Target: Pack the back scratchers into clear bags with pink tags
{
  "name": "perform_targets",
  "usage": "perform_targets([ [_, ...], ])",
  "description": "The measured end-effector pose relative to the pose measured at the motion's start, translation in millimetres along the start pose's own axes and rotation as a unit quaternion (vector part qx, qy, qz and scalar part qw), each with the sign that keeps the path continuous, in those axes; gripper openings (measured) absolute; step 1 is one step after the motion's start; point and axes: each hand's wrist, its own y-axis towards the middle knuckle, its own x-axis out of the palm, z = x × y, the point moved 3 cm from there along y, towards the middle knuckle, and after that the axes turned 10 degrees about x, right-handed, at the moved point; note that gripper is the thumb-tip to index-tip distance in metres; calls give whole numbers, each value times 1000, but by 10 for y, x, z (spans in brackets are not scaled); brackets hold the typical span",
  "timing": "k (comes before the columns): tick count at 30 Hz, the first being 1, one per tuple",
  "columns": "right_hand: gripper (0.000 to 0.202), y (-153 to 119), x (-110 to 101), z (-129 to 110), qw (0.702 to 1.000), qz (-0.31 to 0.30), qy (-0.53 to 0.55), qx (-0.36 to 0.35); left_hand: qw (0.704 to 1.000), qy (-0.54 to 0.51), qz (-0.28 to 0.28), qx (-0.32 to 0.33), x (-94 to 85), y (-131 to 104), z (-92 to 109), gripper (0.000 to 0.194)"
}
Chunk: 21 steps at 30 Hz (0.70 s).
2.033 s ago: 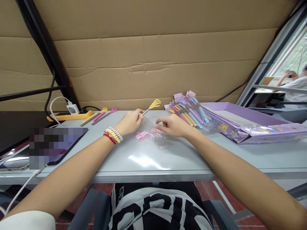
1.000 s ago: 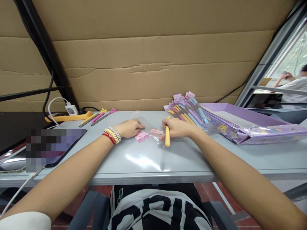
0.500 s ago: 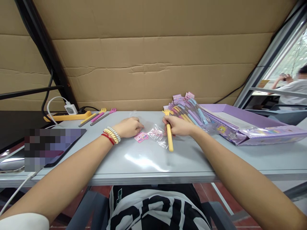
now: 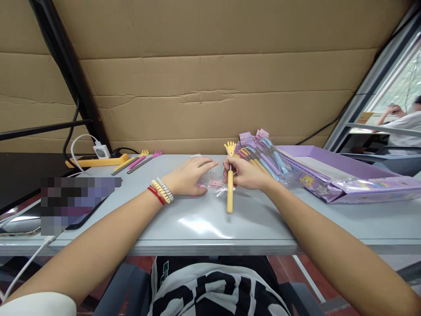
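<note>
My right hand (image 4: 245, 173) is closed around the metal shaft of a yellow back scratcher (image 4: 230, 193), its small hand-shaped head up and its handle toward me. My left hand (image 4: 190, 176) lies palm down on the grey table with fingers apart, over part of a clear plastic wrapper (image 4: 213, 175). A pink label (image 4: 215, 183) shows in the wrapper, between my hands. Beyond my right hand is a pile of wrapped scratchers (image 4: 263, 156) in blue, purple and yellow.
An open purple box (image 4: 371, 195) lies at the right. Unwrapped yellow and pink scratchers (image 4: 144, 161) lie at the back left, near a yellow power strip (image 4: 88, 163) and a tablet (image 4: 82, 210). A person (image 4: 408, 125) sits at the far right.
My left hand has opened and moved right over the pink card and wrapper. The yellow scratcher in my right hand has turned slightly, its head now showing spread fingers.
</note>
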Motion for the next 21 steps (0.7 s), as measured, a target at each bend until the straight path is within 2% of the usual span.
perform_targets([
  [3,29,-10,11,-20,1000,-6,12,-18,1000,25,10,14,-4,43,28,57],
  [7,30,-6,58,6,998,-63,25,19,999,31,-24,-2,30,53,7,40],
  [11,28,10,109,25,995,-91,2,47,999,16,-42,-23,48,47,16,41],
  [14,25,16,103,19,995,-84,-24,39,998,-22,-35,-37,37,34,14,54],
  [17,26,13,61,46,993,-95,-41,56,995,-50,-30,-81,20,-21,-90,69],
  [19,27,10,21,89,990,-104,-48,85,991,-47,-10,-124,-3,-86,-227,65],
  [21,28,7,-11,132,987,-110,-51,110,981,-20,34,-189,-44,-176,-407,58],
])
